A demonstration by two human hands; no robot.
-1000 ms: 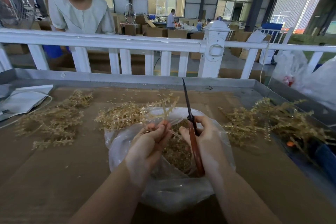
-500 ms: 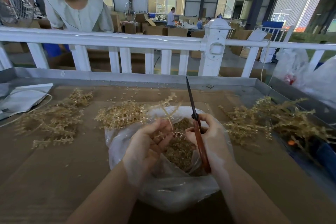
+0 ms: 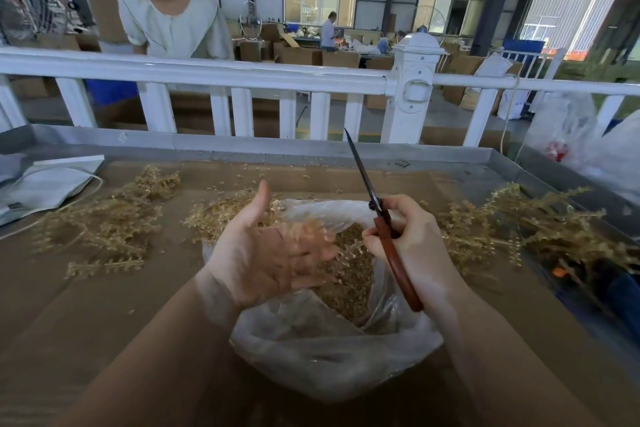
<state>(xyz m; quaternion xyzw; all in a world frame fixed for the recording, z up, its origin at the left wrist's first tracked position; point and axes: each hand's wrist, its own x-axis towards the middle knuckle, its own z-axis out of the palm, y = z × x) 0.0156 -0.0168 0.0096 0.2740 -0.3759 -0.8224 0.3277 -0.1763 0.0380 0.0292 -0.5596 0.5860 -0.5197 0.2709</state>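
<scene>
Closed red-handled scissors, blades upward, above open clear bag of golden bits

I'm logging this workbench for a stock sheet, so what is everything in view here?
scissors: one, dark blades, red-brown handles, pointing up over the bag
plastic bag: one, clear, open, on the cardboard nearest the camera
cut bits: many, golden, inside the bag
sprig piles: three, golden, left of, behind and right of the bag
cardboard sheet: one, brown, lining the tray
metal tray: one, grey, under everything
white bag: one, far left
fence: one, white, behind the tray
person: one, pale top, beyond the fence
left hand: one, open, palm up over the bag, fingers blurred
right hand: one, grips the scissors' handles
</scene>
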